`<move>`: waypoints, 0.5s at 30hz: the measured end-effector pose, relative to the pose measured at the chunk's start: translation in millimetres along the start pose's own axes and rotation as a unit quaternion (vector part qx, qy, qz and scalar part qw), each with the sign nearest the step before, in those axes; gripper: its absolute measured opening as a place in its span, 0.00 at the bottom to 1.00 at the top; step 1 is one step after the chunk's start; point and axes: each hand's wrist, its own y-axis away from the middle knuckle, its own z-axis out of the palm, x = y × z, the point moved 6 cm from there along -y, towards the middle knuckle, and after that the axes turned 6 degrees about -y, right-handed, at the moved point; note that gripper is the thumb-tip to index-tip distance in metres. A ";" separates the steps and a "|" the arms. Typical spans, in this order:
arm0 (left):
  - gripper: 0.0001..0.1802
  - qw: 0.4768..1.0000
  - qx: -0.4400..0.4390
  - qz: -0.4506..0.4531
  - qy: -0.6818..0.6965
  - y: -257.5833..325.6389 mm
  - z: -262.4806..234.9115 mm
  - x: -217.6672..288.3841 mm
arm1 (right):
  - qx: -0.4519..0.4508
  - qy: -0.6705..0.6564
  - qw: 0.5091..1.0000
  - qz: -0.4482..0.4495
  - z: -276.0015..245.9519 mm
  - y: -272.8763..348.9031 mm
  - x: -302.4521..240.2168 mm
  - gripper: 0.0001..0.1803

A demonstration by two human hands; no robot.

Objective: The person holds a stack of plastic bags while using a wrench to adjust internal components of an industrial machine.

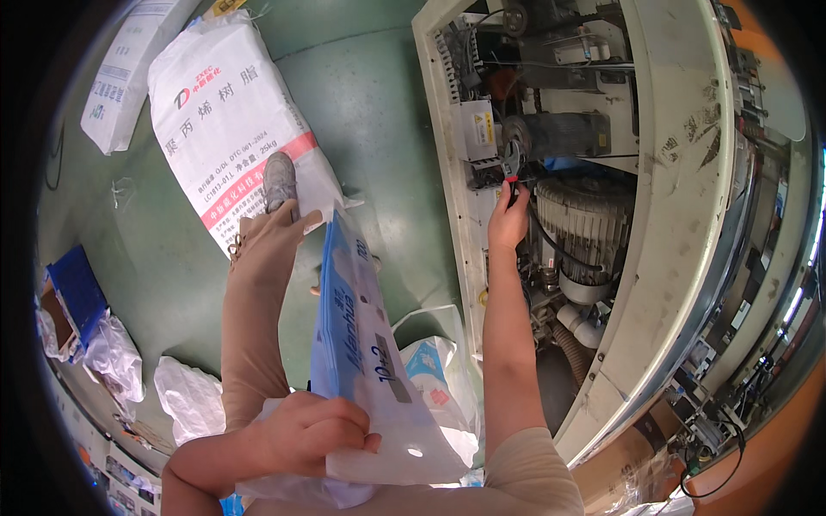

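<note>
Watching from the side, I see two items in the person's grasp and neither set down. The left hand (320, 430) is clenched on a sheaf of blue-and-white plastic bags (353, 335), which juts forward over the person's lap. The right hand (509, 221) grips a wrench (513, 169) by its red-and-black handle, held up at the open side of a cream machine (675, 163). The wrench's head shows against the end of a dark cylinder (559, 135), above a finned motor (585, 219); whether they touch I can't tell. As for progress, the machine's inside is already exposed and the tool in hand, but I can make out no part taken off, so I'd judge any wrench work undone or barely begun. The bags remain to be put down. One shoe (281, 179) rests on a white sack (219, 95).
</note>
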 end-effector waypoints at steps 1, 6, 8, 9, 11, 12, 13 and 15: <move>0.12 1.000 -0.002 0.000 0.002 -0.2 1.0 -0.9 | 0.020 0.033 0.999 -0.018 1.4 -4.8 -5.0 0.20; 0.12 1.000 0.001 0.002 -0.002 0.3 -1.1 -6.2 | 0.087 0.120 0.986 -0.074 14.6 -23.8 -24.0 0.21; 0.12 1.000 0.006 0.003 -0.005 0.5 -2.9 -8.2 | 0.088 0.144 0.983 -0.067 16.0 -26.6 -22.8 0.21; 0.12 1.000 0.007 0.002 -0.006 1.1 -3.2 -8.9 | 0.101 0.121 0.986 -0.060 16.6 -26.5 -22.1 0.23; 0.12 1.000 0.012 0.001 -0.014 1.9 -4.4 -11.4 | 0.131 0.120 0.982 -0.058 12.6 -22.1 -24.5 0.23; 0.12 1.000 0.015 0.001 -0.015 2.0 -5.5 -12.2 | 0.146 0.119 0.980 -0.059 10.3 -19.7 -25.6 0.23; 0.12 1.000 0.017 0.002 -0.016 2.5 -6.3 -13.1 | 0.145 0.092 0.984 -0.052 9.0 -16.7 -18.3 0.22; 0.12 1.000 0.024 0.004 -0.013 3.7 -8.1 -13.7 | 0.106 0.108 0.987 -0.056 -1.0 -12.5 -22.4 0.22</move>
